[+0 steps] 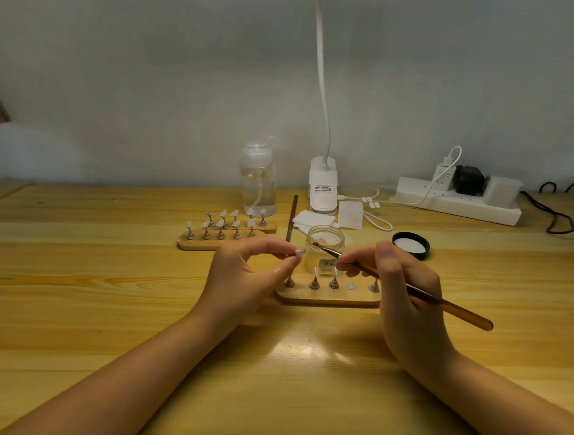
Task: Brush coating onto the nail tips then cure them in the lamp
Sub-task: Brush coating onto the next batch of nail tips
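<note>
My left hand (243, 275) pinches a small pale nail tip (299, 252) on its stand between thumb and fingers, raised above the near wooden holder (327, 297). My right hand (403, 288) grips a thin brown brush (410, 289), its tip pointing left, close to the nail tip and in front of the open clear jar (324, 251). The near holder carries several metal stands, with one bare white magnet spot. A second wooden holder (221, 243) behind on the left bears several stands with nail tips.
The jar's black lid (410, 245) lies to the right. A clear pump bottle (258, 180), a white desk lamp base (322, 185), white wipes (313, 219), a thin tool (291, 221) and a power strip (458, 203) with plugs and cables stand at the back.
</note>
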Motion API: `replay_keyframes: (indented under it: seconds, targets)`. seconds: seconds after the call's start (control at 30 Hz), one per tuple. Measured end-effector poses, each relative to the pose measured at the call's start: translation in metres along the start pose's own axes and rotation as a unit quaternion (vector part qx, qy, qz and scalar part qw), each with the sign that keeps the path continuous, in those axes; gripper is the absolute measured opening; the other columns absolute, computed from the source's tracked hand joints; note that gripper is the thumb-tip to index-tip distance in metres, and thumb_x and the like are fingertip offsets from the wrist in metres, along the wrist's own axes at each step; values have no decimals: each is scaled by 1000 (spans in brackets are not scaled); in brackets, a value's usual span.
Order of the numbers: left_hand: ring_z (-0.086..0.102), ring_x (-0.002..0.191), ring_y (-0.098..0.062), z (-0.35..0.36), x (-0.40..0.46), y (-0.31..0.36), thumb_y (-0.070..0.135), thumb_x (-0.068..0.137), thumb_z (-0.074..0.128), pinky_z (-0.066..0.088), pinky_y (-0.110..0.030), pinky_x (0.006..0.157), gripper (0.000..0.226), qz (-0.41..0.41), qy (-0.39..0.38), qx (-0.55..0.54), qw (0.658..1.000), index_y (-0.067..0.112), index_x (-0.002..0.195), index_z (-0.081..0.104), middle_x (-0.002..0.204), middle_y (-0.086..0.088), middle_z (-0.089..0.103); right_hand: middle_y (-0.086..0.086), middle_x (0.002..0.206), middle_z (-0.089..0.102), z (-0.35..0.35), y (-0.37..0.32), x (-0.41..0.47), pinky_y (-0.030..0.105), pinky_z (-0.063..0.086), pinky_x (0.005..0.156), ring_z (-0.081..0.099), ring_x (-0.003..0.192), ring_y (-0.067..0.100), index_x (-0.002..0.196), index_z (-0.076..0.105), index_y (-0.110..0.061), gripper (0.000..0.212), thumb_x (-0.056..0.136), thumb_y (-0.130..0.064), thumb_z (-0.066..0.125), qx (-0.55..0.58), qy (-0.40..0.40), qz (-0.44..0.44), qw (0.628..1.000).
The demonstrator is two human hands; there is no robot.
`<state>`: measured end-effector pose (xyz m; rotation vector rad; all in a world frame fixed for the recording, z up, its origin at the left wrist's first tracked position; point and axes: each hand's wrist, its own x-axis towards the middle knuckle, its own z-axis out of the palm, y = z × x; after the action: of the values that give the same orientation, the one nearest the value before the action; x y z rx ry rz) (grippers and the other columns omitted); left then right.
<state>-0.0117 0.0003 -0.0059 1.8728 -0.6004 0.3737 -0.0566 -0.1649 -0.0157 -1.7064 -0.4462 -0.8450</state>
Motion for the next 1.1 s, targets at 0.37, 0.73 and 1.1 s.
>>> replay_keyframes:
  seconds: [0.37,0.73,1.1]
  targets:
    - [60,88,-1,-1,0,0,4,76,68,44,-6,76,27,18,-11,0,1000,27,88,65,86,12,65,-6,83,64,1,0,-1,14,48,70,62,81,3,88,61,-16,40,92,-42,30,-18,-48,-16,999]
    - [59,87,0,0,0,0,5,77,67,44,-7,76,27,12,-16,2,1000,29,89,65,85,13,65,-4,79,65,1,-1,-1,13,47,70,62,77,3,85,62,-16,39,92,-39,32,-3,-38,-6,999]
    - [59,85,-3,0,1,0,3,78,66,45,-8,74,25,-1,-11,1,1000,20,98,64,85,8,65,-7,78,64,3,1,1,9,44,67,62,76,0,84,62,-19,32,91,-31,34,-5,-35,14,999]
